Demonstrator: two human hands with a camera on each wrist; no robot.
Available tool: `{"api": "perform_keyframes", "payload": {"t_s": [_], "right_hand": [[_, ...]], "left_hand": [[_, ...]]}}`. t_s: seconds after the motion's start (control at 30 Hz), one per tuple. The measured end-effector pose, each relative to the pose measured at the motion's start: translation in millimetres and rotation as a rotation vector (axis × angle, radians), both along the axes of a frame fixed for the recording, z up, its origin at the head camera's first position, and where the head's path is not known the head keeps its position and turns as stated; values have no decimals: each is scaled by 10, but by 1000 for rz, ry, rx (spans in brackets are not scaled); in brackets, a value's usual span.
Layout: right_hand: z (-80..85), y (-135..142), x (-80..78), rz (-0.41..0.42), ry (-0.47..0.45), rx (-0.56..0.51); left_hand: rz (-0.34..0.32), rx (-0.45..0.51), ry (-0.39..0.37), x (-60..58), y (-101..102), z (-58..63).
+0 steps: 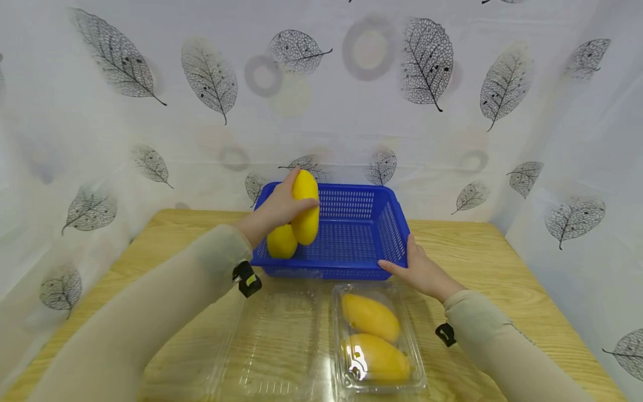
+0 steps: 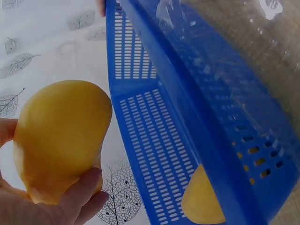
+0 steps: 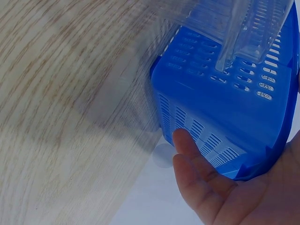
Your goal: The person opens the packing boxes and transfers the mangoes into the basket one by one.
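Left hand [image 1: 278,207]: thumb and fingers curled round a smooth yellow oval mango [image 1: 306,220], its long axis near 12-to-6
Held mango: at 10 o'clock from the middle of a blue slotted plastic basket [image 1: 346,240]; a second yellow mango [image 1: 282,243] inside, at the held one's 7 o'clock
Right hand [image 1: 426,272]: farther off, at 4 o'clock, gripping the basket's near right corner
Clear plastic box [image 1: 408,333]: at 5 o'clock, two orange-yellow mangoes [image 1: 375,357] inside

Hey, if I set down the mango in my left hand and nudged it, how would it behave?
The mango would probably roll unevenly, being rounded but elongated. Its smooth skin might be slippery. It seems firm, with no visible dent where your left hand grips it.
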State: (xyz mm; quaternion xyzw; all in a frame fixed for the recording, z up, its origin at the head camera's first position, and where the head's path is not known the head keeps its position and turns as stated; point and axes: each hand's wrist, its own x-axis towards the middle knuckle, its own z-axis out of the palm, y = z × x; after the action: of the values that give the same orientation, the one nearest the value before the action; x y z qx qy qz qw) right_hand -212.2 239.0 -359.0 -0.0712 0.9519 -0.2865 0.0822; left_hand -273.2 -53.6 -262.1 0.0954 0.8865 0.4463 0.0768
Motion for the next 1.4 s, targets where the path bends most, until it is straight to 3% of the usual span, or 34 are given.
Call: {"api": "perform_keyframes", "payload": {"t_s": [0.23,0.4,1.0,1.4], "right_hand": [[0,15,-4,-6,1,-7],[9,6,-3,-10,-14,1],[-10,14,0,-38,-38,49],[4,2,1,-56,-20,49]], "left_hand": [[-20,-13,-41,-153,41,-27],[-73,-103,-78,-257,47,-46],[-198,-294,-232,-441,214,38],[-137,-327,-279,-640,386,-61]]}}
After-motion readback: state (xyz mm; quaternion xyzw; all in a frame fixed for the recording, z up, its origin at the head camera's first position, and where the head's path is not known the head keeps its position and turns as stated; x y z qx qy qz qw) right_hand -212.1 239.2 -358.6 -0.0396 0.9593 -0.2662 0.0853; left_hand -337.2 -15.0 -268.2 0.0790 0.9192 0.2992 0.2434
